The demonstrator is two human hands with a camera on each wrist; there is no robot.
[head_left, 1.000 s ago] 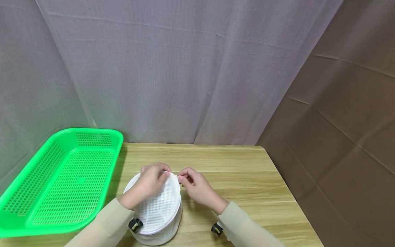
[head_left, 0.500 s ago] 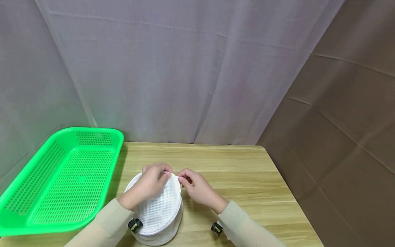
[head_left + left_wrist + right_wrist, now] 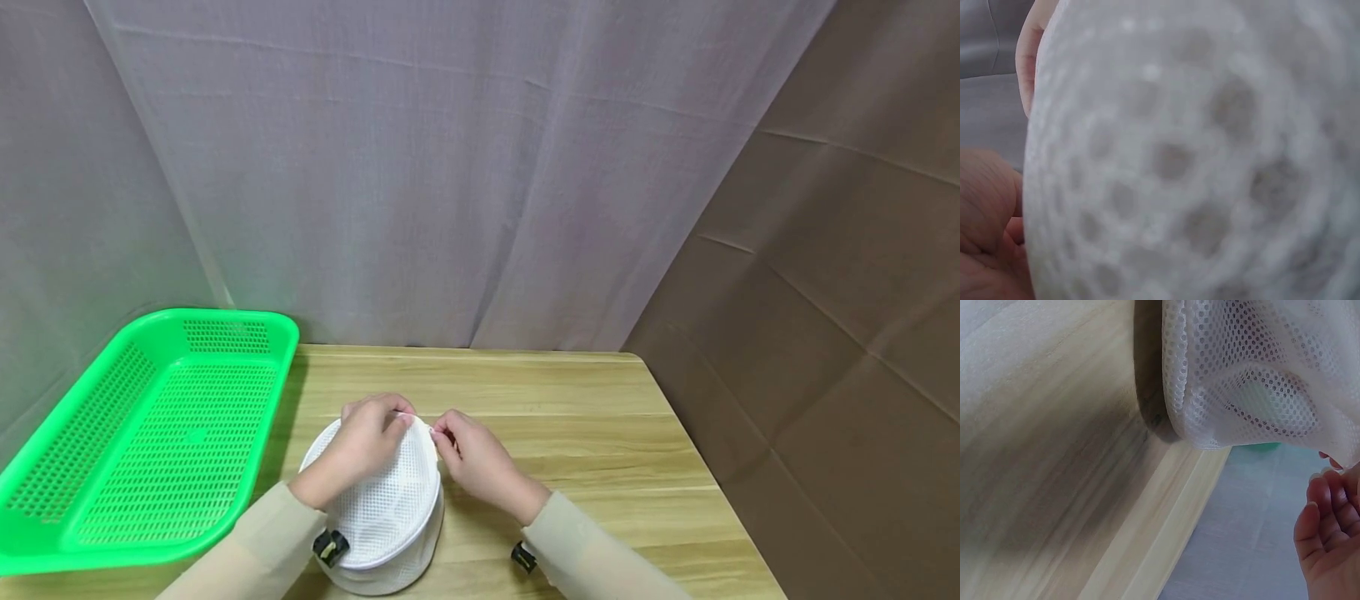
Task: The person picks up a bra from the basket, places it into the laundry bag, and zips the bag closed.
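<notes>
A round white mesh laundry bag (image 3: 390, 500) stands on the table in front of me, its mesh top facing up and tilted. My left hand (image 3: 367, 446) lies over the top and grips the far rim between thumb and fingers. Close to its right, my right hand (image 3: 476, 458) pinches the rim with thumb and forefinger; what lies between those fingertips is too small to tell. In the left wrist view, blurred mesh (image 3: 1172, 162) covers most of the picture. In the right wrist view, the bag's side hangs beside my right hand (image 3: 1335, 544), whose other fingers are curled.
A large green plastic basket (image 3: 273, 417) with slotted walls stands at the left of the wooden table (image 3: 570, 433). A grey curtain (image 3: 420, 183) hangs behind the table, and a brown cloth (image 3: 810, 317) hangs along the right side.
My right hand has shifted slightly left, closer to the bag's rim. My left hand keeps its grip, and the bag stays nearly where it was.
</notes>
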